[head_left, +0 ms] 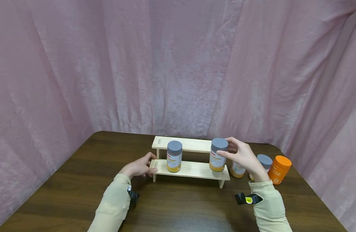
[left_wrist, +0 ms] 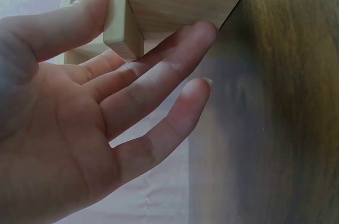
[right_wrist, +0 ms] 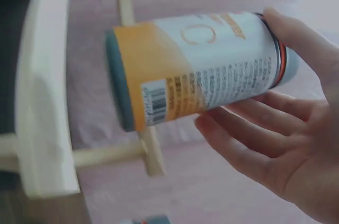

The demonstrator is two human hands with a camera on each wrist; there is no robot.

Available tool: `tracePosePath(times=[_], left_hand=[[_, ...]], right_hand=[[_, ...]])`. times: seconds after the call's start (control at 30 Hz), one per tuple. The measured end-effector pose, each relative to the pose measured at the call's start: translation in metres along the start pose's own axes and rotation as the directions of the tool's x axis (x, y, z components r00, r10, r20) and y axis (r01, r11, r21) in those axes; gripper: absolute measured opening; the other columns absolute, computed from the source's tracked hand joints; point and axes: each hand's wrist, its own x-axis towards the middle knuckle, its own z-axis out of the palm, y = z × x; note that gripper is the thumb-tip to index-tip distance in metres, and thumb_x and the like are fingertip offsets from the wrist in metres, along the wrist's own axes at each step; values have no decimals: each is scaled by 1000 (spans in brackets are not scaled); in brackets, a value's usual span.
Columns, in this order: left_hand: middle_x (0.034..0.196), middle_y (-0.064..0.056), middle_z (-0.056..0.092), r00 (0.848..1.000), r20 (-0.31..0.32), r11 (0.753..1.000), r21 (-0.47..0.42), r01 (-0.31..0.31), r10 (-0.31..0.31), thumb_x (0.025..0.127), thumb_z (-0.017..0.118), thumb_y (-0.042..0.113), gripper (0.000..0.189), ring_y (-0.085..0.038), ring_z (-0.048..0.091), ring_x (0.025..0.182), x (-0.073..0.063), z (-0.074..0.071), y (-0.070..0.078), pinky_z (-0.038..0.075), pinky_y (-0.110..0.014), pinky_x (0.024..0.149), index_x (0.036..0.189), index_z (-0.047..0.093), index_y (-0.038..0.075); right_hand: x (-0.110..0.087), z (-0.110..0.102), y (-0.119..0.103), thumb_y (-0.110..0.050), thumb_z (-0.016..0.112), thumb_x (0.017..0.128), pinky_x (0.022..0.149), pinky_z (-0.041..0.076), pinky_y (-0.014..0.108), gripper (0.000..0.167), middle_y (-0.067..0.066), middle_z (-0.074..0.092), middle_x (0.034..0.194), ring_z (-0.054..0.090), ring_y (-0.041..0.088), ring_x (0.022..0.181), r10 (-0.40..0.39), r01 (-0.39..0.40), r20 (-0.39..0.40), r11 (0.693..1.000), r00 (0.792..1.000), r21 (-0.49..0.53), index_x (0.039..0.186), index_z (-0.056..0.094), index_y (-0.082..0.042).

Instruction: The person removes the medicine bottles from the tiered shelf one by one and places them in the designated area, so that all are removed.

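Observation:
A light wooden two-step rack [head_left: 192, 169] stands on the table. My left hand [head_left: 138, 166] holds its left end, thumb on the lower board and fingers beneath, beside the leg, as the left wrist view shows. With my right hand [head_left: 244, 158] I grip a supplement jar [head_left: 217, 161] near its grey lid, thumb on one side and fingers on the other. In the right wrist view a gap shows between the jar's base and the lower board. A second grey-lidded jar [head_left: 174, 159] is upright on the left part of the lower board.
Right of the rack, two more grey-lidded jars, one [head_left: 237, 170] partly behind my right hand and the other [head_left: 265, 161] behind my wrist, stand on the dark wooden table [head_left: 178, 206]. An orange jar [head_left: 279, 169] is beside them. A pink curtain [head_left: 178, 64] hangs behind.

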Motion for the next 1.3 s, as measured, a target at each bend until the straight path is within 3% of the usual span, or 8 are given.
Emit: tracePosePath(times=[0.37,0.53,0.6,0.77,0.87,1.07,1.3], left_hand=[[97,-14,62,1000,-2,1000,-22,10,-10,92,65,13,52,-19,64,76,0,2,-1,44,-30,62,132,33,4],[97,-14,62,1000,-2,1000,-28,13,-13,92,65,12,51,-20,64,77,1,2,-1,44,-31,62,131,34,4],[97,-14,62,1000,-2,1000,-30,10,-10,92,65,12,51,-21,64,77,0,2,0,44,-31,62,131,34,4],[96,-14,62,1000,-3,999,-34,7,-7,92,65,12,51,-21,64,78,-1,3,1,44,-31,62,131,34,3],[95,-14,62,1000,-1,999,-37,2,-2,92,66,13,51,-22,64,78,-2,3,0,44,-30,62,130,34,3],[95,-13,62,1000,-3,999,-40,11,-12,92,66,13,51,-21,64,78,-1,4,-1,44,-30,62,131,34,5],[96,-14,61,1000,-6,1000,-24,11,-11,92,65,13,50,-20,64,78,-1,3,0,44,-31,62,131,34,5]], right_hand=[[-18,-45,20,-30,70,89,87,55,40,55,23,61,127,61,38,117,50,-49,59,999,997,-18,132,50,-3],[-25,-60,33,-25,72,88,82,54,25,53,14,67,119,66,5,103,-8,12,120,999,993,-31,132,51,-4],[-28,-65,40,-21,73,87,79,53,22,49,4,69,113,64,-5,97,-66,70,178,997,982,-16,129,53,-4],[-33,-74,53,-10,73,85,79,54,22,45,-8,68,106,66,1,96,-184,170,327,983,927,70,125,52,-2],[-34,-77,56,-10,73,85,80,54,22,47,-5,67,108,64,0,98,-185,169,372,983,910,74,125,50,-1],[-34,-78,58,-13,74,85,80,53,21,48,7,65,112,62,-2,97,-119,119,414,993,903,24,123,48,0],[-31,-73,62,-13,75,83,79,52,21,46,11,65,110,61,-2,94,-118,123,454,992,883,18,119,49,1]])
